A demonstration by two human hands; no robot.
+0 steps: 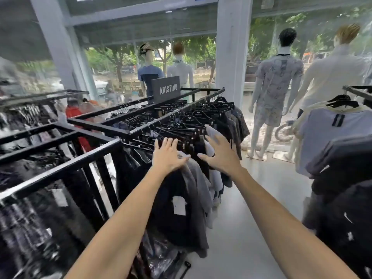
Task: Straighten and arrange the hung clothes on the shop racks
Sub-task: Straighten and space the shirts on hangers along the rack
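I see a strip of pale floor (259, 208) open on my right, running between the black rack (112, 128) ahead and a second rack (356, 91) at the far right edge, which holds a light shirt (338, 125) and dark tops. The black rack's rails close off the whole left side; bagged dark clothes (30, 228) hang there, blurred. Past the rack end, mannequins (275, 81) stand at the shop window, and a dark sign (166, 88) sits on the top rail.

The hung clothes (181, 198) I am working on fill the near end of the rack, straight ahead, on black hangers (187, 119) packed close along the rail. A white tag (179, 205) hangs on a dark top below my left arm.

My left hand (168, 156) lies palm down on the shoulder of a grey garment (198, 184), fingers spread flat and reaching up to the hangers, holding nothing. My right hand (220, 152) is just beside it, fingers splayed and slightly curled over a pale garment (211, 132) between the hangers; that grip is open too, touching but not closed on the cloth. Both arms reach forward nearly straight, converging on the same spot.
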